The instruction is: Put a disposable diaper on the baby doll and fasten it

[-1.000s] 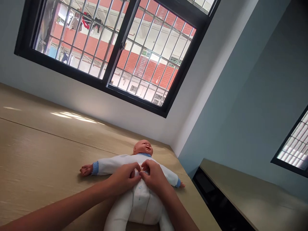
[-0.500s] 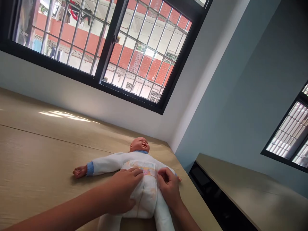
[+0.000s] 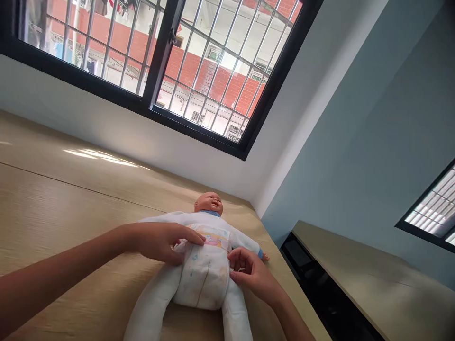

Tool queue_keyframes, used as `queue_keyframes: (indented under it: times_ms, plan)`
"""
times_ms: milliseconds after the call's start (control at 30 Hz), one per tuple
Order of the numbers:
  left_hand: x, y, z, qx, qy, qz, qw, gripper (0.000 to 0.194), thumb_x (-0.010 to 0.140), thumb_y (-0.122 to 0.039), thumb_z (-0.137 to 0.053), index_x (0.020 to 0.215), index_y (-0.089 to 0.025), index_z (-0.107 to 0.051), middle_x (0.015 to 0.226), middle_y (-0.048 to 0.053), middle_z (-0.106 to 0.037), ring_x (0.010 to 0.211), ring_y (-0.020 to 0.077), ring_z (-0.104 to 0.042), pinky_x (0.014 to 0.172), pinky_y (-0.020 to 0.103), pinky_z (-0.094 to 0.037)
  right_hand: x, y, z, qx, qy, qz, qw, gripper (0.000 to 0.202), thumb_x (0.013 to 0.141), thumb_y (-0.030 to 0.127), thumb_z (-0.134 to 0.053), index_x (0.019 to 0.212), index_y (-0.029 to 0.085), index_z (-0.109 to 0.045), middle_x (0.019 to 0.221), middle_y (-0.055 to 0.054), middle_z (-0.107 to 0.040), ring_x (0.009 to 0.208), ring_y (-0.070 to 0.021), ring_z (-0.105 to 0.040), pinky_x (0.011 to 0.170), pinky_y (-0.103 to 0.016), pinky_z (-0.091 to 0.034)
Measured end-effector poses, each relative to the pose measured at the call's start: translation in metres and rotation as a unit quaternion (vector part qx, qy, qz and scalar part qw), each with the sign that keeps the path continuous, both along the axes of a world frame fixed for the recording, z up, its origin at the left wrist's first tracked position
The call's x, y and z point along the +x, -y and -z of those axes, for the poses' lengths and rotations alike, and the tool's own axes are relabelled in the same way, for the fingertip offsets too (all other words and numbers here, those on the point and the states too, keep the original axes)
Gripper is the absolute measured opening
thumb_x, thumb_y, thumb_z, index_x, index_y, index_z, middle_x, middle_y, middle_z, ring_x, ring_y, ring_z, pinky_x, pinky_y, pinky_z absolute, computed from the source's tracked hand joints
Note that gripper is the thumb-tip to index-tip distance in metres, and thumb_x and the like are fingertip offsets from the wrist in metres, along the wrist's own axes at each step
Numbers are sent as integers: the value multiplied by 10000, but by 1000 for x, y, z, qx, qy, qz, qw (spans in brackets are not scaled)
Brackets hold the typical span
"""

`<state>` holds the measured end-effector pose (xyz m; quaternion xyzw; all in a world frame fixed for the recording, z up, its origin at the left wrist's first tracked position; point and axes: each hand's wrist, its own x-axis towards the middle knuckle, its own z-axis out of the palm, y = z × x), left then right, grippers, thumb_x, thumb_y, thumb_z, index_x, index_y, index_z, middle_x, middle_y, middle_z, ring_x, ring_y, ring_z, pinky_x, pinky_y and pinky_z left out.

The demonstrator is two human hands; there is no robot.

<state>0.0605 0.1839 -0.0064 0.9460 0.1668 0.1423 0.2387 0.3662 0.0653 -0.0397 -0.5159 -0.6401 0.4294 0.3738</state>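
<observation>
A baby doll point(image 3: 209, 202) in a white outfit with blue trim lies on its back on the wooden table. Around its hips is a white diaper point(image 3: 202, 279) with a printed coloured waist strip. My left hand point(image 3: 159, 241) grips the diaper's left side near the waist, its fingers reaching over the strip and the thumb lower at the edge. At the opposite side, my right hand point(image 3: 250, 272) has curled fingers closed on the diaper's edge. The fingertips partly hide what they pinch. The doll's left-side arm is mostly behind my left forearm.
The wooden table point(image 3: 71, 203) reaches the wall beneath a barred window point(image 3: 213, 71). Beyond its right edge is a dark gap, then a second wooden surface point(image 3: 369, 270). Sunlight patches fall near the wall.
My left hand has moved from the diaper's front to its left side, uncovering the front panel. My right hand stays at the right edge. The view has shifted slightly.
</observation>
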Motion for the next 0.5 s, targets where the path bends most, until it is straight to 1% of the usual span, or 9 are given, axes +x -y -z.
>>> queue_keyframes:
  times_ms: [100, 167, 267, 367, 433, 500]
  plan:
    - [8, 1, 3, -22, 28, 36, 999, 572, 781, -166, -628, 1313, -372, -588, 1366, -54, -608, 1076, 155, -632, 789, 183, -515, -2, -4, 6, 17, 9, 21, 1000, 309, 724, 246, -749, 983, 170, -599, 755, 29, -495, 695, -106, -433, 612, -218, -335]
    - [13, 0, 8, -5, 51, 37, 998, 532, 777, -120, -597, 1255, -351, -623, 1327, -57, -627, 1051, 136, -630, 775, 171, -503, -6, -6, 12, 53, 26, 46, 997, 276, 730, 253, -741, 943, 163, -592, 685, 49, -457, 632, -96, -389, 570, -221, -286]
    - [19, -4, 19, 50, 76, 23, 996, 488, 770, -56, -536, 1167, -314, -653, 1253, -40, -654, 1054, 140, -624, 851, 204, -488, -12, -8, 19, 105, 66, 83, 989, 193, 763, 263, -702, 877, 155, -589, 639, 57, -435, 592, -94, -353, 548, -233, -254]
    - [22, -7, 29, 120, 84, 13, 989, 467, 741, -6, -493, 1094, -273, -643, 1175, -13, -666, 1053, 165, -613, 923, 269, -462, -17, -8, 21, 140, 104, 107, 979, 142, 783, 258, -653, 764, 163, -549, 622, 51, -437, 583, -98, -343, 543, -241, -258]
    - [24, -7, 34, 156, 81, 11, 984, 422, 723, 4, -487, 1035, -249, -618, 1131, 1, -665, 1027, 176, -610, 915, 292, -457, -18, -7, 20, 159, 135, 108, 972, 174, 789, 245, -617, 687, 171, -497, 616, 46, -431, 587, -100, -339, 545, -242, -259]
    - [26, -7, 37, 181, 77, 8, 980, 348, 717, 0, -482, 963, -225, -580, 1087, 14, -664, 989, 180, -612, 882, 296, -461, -20, -6, 18, 176, 163, 96, 966, 211, 804, 232, -570, 644, 177, -444, 618, 41, -417, 600, -102, -335, 554, -243, -258]
